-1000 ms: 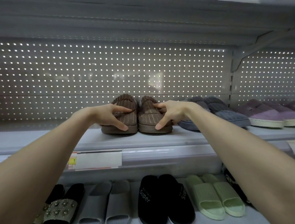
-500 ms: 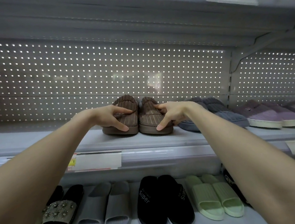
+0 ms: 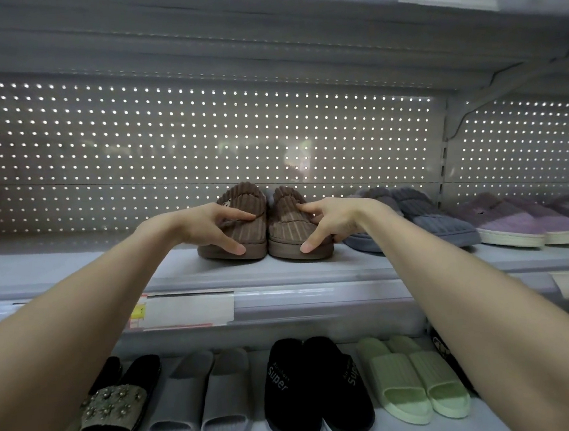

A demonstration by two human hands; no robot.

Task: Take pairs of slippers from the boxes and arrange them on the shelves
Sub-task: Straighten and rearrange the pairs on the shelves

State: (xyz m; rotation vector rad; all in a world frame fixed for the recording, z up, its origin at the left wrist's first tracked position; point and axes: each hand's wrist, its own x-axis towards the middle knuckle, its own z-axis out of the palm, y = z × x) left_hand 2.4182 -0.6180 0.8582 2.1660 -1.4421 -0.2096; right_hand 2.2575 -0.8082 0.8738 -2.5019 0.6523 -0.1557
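Observation:
A pair of brown ribbed slippers stands side by side on the upper shelf [image 3: 108, 265], heels toward me. My left hand [image 3: 213, 226] grips the left brown slipper [image 3: 247, 215], thumb on its heel edge and index finger across the top. The right brown slipper [image 3: 287, 220] is held the same way by my right hand [image 3: 330, 220], thumb at the sole and index finger on top. Both slippers rest on the shelf and touch each other.
Grey slippers [image 3: 424, 217] and purple slippers [image 3: 504, 223] sit to the right on the same shelf. Below are beaded sandals [image 3: 111, 409], grey slides [image 3: 203, 401], black "Super" slippers [image 3: 311, 384] and green slides [image 3: 414, 379]. A perforated back panel [image 3: 167, 150] closes the shelf behind.
Both hands and the brown slippers have stayed almost still; only the view has shifted slightly.

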